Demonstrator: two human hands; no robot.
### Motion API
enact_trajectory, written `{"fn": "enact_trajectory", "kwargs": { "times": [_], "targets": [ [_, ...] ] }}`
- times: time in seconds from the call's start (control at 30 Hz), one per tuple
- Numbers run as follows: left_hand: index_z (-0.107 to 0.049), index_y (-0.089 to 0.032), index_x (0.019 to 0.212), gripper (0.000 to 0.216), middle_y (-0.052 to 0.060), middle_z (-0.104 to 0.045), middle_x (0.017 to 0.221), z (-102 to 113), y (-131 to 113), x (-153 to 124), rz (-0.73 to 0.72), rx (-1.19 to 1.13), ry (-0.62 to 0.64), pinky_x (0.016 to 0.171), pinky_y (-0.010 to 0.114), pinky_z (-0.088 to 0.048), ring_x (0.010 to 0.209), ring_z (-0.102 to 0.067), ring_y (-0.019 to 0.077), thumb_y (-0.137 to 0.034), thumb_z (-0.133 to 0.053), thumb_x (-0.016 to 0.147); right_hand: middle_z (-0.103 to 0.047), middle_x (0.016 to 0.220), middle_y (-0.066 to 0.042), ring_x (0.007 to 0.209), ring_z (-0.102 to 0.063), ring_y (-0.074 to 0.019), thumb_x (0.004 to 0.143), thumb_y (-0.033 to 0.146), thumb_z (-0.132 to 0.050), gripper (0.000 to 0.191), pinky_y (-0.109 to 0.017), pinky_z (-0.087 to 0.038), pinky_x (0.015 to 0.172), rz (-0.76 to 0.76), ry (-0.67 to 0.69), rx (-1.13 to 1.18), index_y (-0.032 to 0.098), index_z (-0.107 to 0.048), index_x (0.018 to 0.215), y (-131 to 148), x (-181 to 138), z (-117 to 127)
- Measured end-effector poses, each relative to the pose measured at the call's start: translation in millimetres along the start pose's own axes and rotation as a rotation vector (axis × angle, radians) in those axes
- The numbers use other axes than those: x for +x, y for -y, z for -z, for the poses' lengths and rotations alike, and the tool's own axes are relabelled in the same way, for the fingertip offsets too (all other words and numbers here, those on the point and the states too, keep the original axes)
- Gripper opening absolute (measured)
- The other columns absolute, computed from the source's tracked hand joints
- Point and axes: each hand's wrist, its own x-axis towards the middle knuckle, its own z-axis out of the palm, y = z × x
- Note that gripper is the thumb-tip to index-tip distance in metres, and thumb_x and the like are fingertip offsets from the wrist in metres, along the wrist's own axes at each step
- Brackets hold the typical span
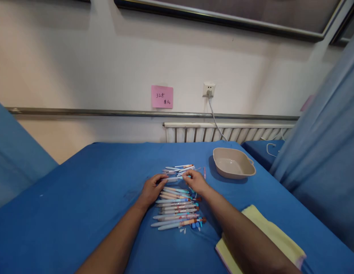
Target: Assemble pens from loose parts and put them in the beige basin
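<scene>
We seem to be in a curtained-off room, though we cannot tell whether clinic or workroom: blue curtains (325, 152) flank our cloth-covered bench (80, 198), a second blue-covered surface (254, 153) adjoins, and a metal rail (108, 112) and radiator (194, 125) line the wall (108, 76).

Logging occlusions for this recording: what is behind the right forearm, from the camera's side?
A yellow cloth, on the blue sheet, shows on both sides of the right forearm. The strip of cloth behind the forearm is covered.
</scene>
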Motion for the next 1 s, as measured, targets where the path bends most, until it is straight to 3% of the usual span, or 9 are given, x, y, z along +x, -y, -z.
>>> {"fn": "enact_trajectory", "kwargs": {
  "times": [0.13,0.3,0.47,0.53,0.63,0.77,0.83,0.93,1.0],
  "targets": [
    [-0.066,-0.018,0.095,0.028,0.005,-0.069,0.093,-7.5,-3.3,3.7,-0.060,-0.036,-0.021,0.079,0.032,-0.049,0.085,-0.063,0.0187,-0.037,-0.052,0.080,-0.054,0.058,0.005,0.046,-0.044,-0.0069,0.062,0.044,-0.071,0.034,-0.019,-0.031,0.043,-0.099,-0.099,0.195,0.017,-0.053,0.071,-3.0,-1.4,-13.7],
    [-0.066,-0.019,0.092,0.024,0.004,-0.068,0.091,-12.6,-4.5,2.1,-0.144,-0.011,-0.041,0.076,0.028,-0.048,0.084,-0.062,0.0174,-0.035,-0.053,0.081,-0.055,0.058,0.003,0.045,-0.044,-0.0051,0.053,0.044,-0.078,0.041,-0.017,-0.032,0.041,-0.150,-0.118,0.350,0.015,-0.053,0.067,-9.1,-3.3,-26.2],
    [-0.067,-0.018,0.083,0.037,0.001,-0.067,0.070,-11.8,-5.8,1.9,0.023,0.025,0.009,0.064,0.027,-0.047,0.067,-0.062,0.0164,-0.041,-0.038,0.088,-0.057,0.056,0.003,0.046,-0.047,-0.0057,0.054,0.040,-0.080,0.037,-0.018,-0.038,0.045,-0.142,-0.087,0.432,0.013,-0.057,0.065,-12.9,-2.2,-26.9],
    [-0.065,-0.018,0.097,0.033,0.003,-0.069,0.083,-11.7,-7.2,3.5,-0.007,0.016,-0.021,0.069,0.028,-0.048,0.075,-0.062,0.0174,-0.041,-0.045,0.085,-0.057,0.055,0.002,0.046,-0.047,-0.0060,0.055,0.038,-0.081,0.035,-0.019,-0.038,0.045,-0.135,-0.070,0.444,0.013,-0.059,0.064,-13.5,-1.1,-25.7],
    [-0.056,-0.018,0.115,0.043,0.005,-0.065,0.104,-12.6,-7.6,5.8,-0.115,-0.036,-0.051,0.081,0.030,-0.047,0.090,-0.061,0.0185,-0.036,-0.059,0.076,-0.058,0.056,0.002,0.046,-0.048,-0.0065,0.055,0.037,-0.081,0.034,-0.019,-0.038,0.044,-0.114,-0.069,0.432,0.013,-0.060,0.066,-13.9,0.3,-24.2],
    [-0.062,-0.019,0.101,0.029,0.003,-0.068,0.088,-13.7,-4.6,6.4,-0.042,-0.062,0.016,0.074,0.029,-0.049,0.079,-0.063,0.0172,-0.037,-0.045,0.086,-0.059,0.056,0.002,0.046,-0.049,-0.0068,0.054,0.037,-0.081,0.035,-0.019,-0.039,0.044,-0.092,-0.070,0.418,0.012,-0.061,0.069,-13.4,1.1,-24.0],
    [-0.059,-0.020,0.107,0.033,0.003,-0.068,0.090,-14.2,-3.4,6.5,0.010,-0.058,0.017,0.072,0.030,-0.050,0.077,-0.063,0.0173,-0.039,-0.041,0.087,-0.059,0.056,0.002,0.047,-0.049,-0.0070,0.054,0.037,-0.081,0.035,-0.019,-0.039,0.044,-0.089,-0.073,0.415,0.013,-0.062,0.070,-12.8,1.2,-24.2],
    [-0.051,-0.019,0.121,0.045,0.006,-0.065,0.103,-14.8,-3.6,7.0,-0.058,-0.051,-0.016,0.080,0.032,-0.049,0.088,-0.062,0.0187,-0.037,-0.054,0.080,-0.059,0.056,0.002,0.047,-0.049,-0.0073,0.054,0.039,-0.081,0.036,-0.019,-0.038,0.044,-0.083,-0.080,0.402,0.013,-0.062,0.069,-12.0,1.4,-23.9],
    [-0.050,-0.018,0.122,0.048,0.006,-0.065,0.102,-14.3,-4.3,7.2,-0.108,-0.062,-0.011,0.083,0.032,-0.048,0.090,-0.061,0.0188,-0.035,-0.057,0.078,-0.059,0.056,0.001,0.047,-0.049,-0.0073,0.054,0.039,-0.080,0.036,-0.019,-0.038,0.044,-0.081,-0.080,0.395,0.013,-0.061,0.068,-11.7,1.8,-23.2]
  ]
}}
